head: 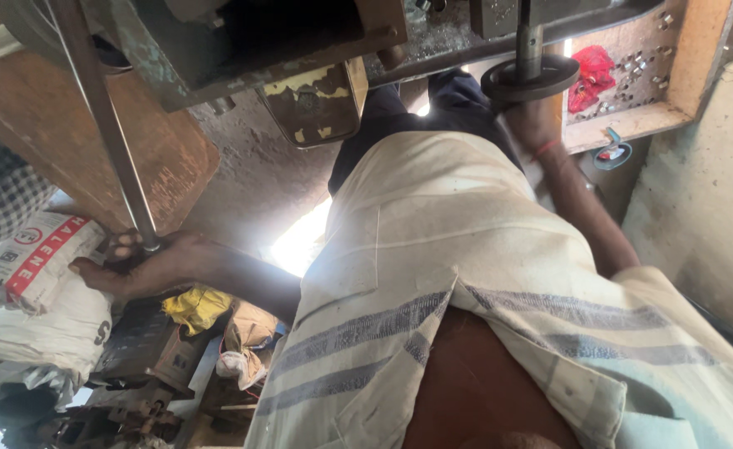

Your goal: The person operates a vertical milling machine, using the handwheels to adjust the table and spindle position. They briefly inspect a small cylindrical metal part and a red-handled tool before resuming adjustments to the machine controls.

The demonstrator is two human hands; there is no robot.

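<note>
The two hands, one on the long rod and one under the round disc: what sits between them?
In the head view, between left hand and right hand, lies the person's cream shirt.

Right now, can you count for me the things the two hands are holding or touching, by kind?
Metal lever rod, gripped by the left hand: 1
Round metal disc on a spindle, touched by the right hand: 1
Total: 2
</note>
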